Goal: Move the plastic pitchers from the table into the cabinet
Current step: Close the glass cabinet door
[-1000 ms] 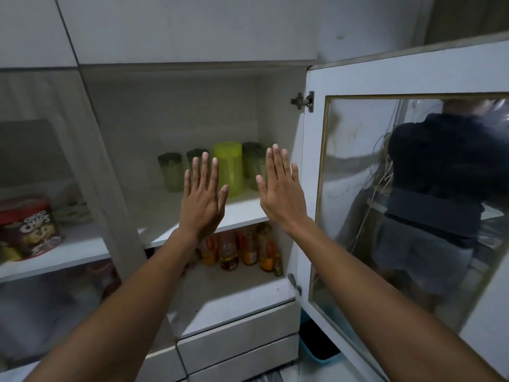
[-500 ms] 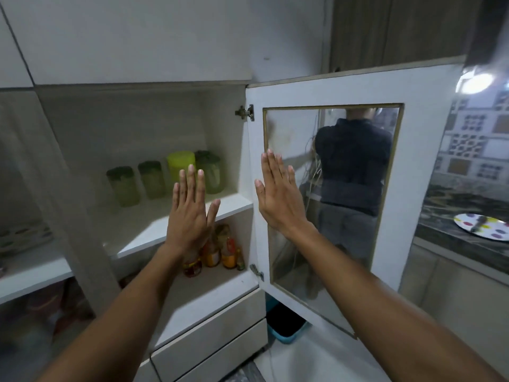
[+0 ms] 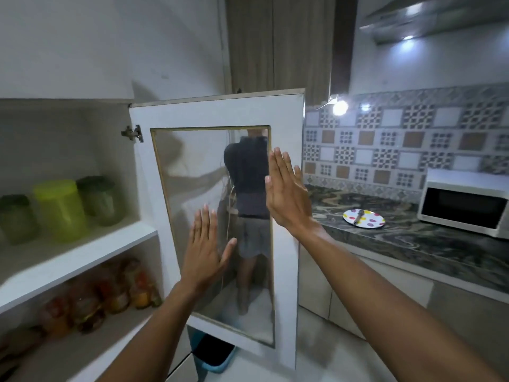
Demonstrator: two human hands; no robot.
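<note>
Marble counter (image 3: 418, 244) right; white cabinet (image 3: 82, 252) open; hands empty.

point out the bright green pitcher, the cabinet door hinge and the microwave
bright green pitcher (image 3: 59, 209): head view, middle of its body, on the upper cabinet shelf.
cabinet door hinge (image 3: 133, 132): head view, the metal plate at the door's top corner.
microwave (image 3: 465, 209): head view, its dark door window.

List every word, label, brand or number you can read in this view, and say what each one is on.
No text can be read.
Bottles on the lower shelf: coloured labels, too blurred to read.
Green containers on the upper shelf: no lettering shows.
Microwave: no brand or numbers show.
Spotted plate: coloured dots only.
</note>
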